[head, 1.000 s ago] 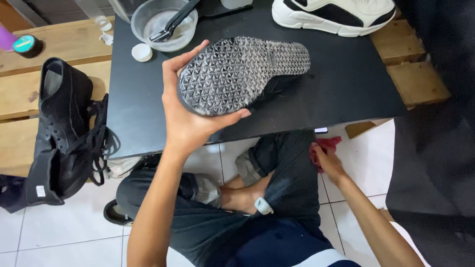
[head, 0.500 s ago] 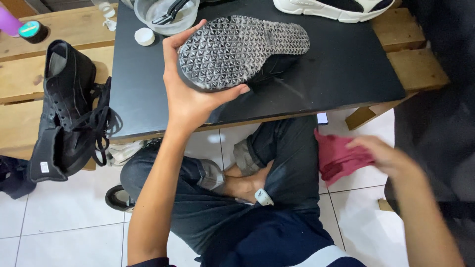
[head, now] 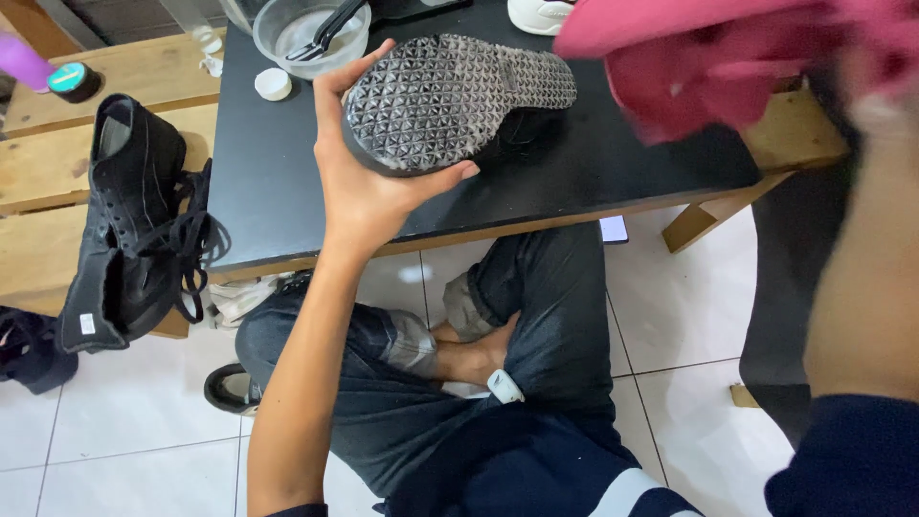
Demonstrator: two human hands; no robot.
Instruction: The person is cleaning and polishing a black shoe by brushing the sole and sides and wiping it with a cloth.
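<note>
My left hand grips the heel end of a black shoe, turned sole-up over the black table top. Its grey sole has a raised triangle tread. My right arm rises close to the camera at the right edge, blurred, and my right hand carries a pink-red cloth up at the top right, above the table's right end. The fingers on the cloth are mostly hidden by blur.
A black lace-up boot lies on the wooden pallet at left. At the table's back stand a clear bowl with a brush and a white lid. A white shoe peeks at the top. My crossed legs rest on white tiles.
My right hand lifted the pink-red cloth from the floor by my knee up to the top right, near the camera. The shoe in my left hand stays sole-up.
</note>
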